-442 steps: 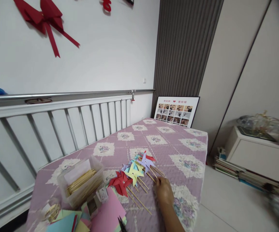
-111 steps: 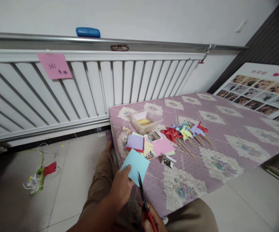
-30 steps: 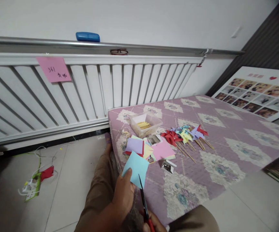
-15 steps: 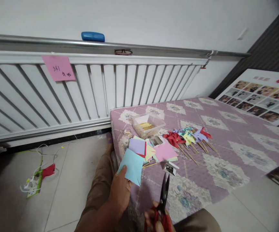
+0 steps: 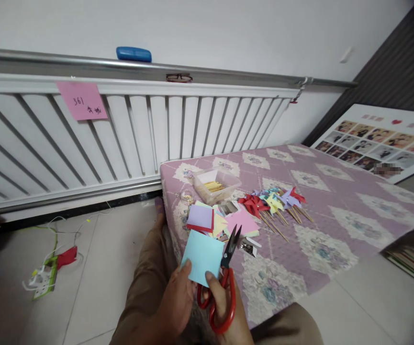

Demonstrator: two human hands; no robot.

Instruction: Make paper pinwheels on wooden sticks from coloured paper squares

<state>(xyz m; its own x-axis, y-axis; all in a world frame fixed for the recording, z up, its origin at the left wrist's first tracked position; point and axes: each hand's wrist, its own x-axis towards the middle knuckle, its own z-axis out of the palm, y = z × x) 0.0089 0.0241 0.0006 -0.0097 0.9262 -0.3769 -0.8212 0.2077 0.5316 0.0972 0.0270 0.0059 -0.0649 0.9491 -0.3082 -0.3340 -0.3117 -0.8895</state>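
My left hand point(image 5: 173, 302) pinches the lower left corner of a light blue paper square point(image 5: 202, 255) with the thumb on top. My right hand point(image 5: 226, 311) holds red-handled scissors point(image 5: 221, 292), fingers through the loops and thumb resting on the paper's lower edge. The black blades point up beside the paper's right edge, slightly apart. Both hands hover over my knees at the near edge of a purple quilted bed point(image 5: 300, 230).
On the bed lie a stack of coloured paper squares point(image 5: 221, 221), a clear box of wooden sticks point(image 5: 216, 184) and several paper pinwheels point(image 5: 274, 203). A white slatted rail point(image 5: 138, 129) with a pink note point(image 5: 82, 99) stands behind. A power strip point(image 5: 43, 280) lies on the floor.
The scissors came out of the paper, swung off to the right, and have now come back beside the paper's right edge. My right thumb now touches the paper.
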